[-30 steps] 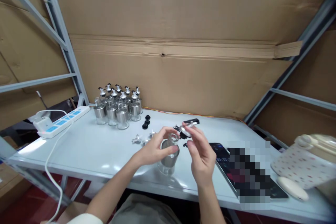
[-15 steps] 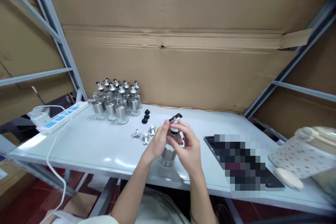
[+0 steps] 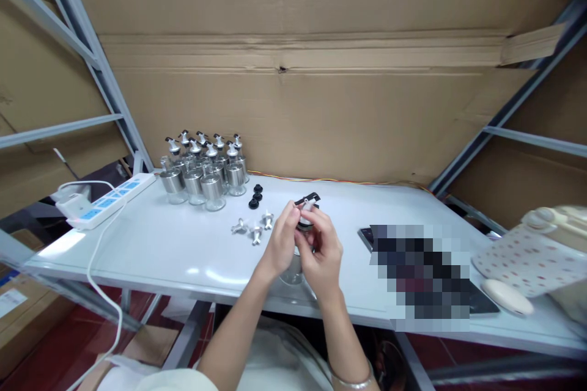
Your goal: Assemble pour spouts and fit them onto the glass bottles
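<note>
A glass bottle with a metal sleeve (image 3: 291, 273) stands upright near the table's front edge, mostly hidden by my hands. On its neck sits a silver pour spout with a black flip lid (image 3: 308, 200). My left hand (image 3: 283, 238) is closed on the spout from the left. From the right, my right hand (image 3: 322, 250) is closed round the spout's lower part and the bottle neck, thumb and fingers bent in. Left of my hands lie several loose silver spout tops (image 3: 255, 234). Behind those are black stoppers (image 3: 255, 197).
Several similar bottles (image 3: 212, 190) stand grouped at the back left, most with spouts. A power strip (image 3: 112, 200) with a white cable lies at the left edge. To the right are a dark, pixelated device (image 3: 479, 304), a white oval object (image 3: 507, 296) and a dotted container (image 3: 518, 259).
Both hands stay on the spout and bottle neck. My right hand's fingers have drawn in closer around the spout. The view has shifted slightly.
</note>
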`<state>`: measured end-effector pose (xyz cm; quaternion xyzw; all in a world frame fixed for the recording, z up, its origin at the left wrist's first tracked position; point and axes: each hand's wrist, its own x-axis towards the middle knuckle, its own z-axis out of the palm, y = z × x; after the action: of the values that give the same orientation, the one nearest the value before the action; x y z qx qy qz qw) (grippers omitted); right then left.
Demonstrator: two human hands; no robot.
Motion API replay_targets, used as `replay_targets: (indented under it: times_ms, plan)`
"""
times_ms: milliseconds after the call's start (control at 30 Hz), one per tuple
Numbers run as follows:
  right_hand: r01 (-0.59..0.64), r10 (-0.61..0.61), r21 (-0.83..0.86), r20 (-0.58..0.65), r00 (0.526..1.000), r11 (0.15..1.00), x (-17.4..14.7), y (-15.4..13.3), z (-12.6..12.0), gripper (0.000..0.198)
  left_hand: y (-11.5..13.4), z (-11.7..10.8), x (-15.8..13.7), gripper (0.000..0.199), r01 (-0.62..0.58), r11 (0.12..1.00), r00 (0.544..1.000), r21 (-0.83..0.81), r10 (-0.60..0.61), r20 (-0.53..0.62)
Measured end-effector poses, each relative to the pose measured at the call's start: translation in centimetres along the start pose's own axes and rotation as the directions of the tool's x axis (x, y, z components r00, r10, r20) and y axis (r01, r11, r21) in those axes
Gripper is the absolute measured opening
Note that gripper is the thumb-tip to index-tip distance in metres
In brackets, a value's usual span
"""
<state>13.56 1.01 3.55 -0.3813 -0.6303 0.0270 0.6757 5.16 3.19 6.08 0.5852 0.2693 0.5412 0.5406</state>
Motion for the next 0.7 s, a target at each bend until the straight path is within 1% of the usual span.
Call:
replay_targets:
  times_ms: [233,367,467,567,700]
  plan:
    - [0.054,-0.055,-0.034,-0.043,0.998,0.998,-0.39,0.25,0.23,0.021,-0.1,-0.1,-0.1,0.026,-0.005,1.0,1.0,0.03,0.005,-0.019]
    - [0.086,-0.09,-0.055,-0.064,0.994,0.995,-0.46,0.36,0.3,0.016,-0.32,-0.22,-0.01,0.021,-0.065,0.998,0.998,0.017,0.065,-0.004]
    - [0.104,-0.109,-0.065,-0.073,0.991,0.992,-0.37,0.32,0.32,0.015,-0.24,-0.18,-0.04,0.02,-0.101,0.991,0.994,0.082,0.105,-0.035]
    - [0.116,-0.121,-0.073,-0.065,0.991,0.991,-0.28,0.27,0.34,0.015,-0.13,-0.02,-0.18,0.021,-0.091,0.985,0.991,0.144,0.104,-0.082]
    - [0.128,-0.136,-0.094,-0.082,0.987,0.987,-0.22,0.31,0.47,0.014,-0.15,0.15,-0.31,0.02,-0.073,0.98,0.988,0.184,0.096,-0.117]
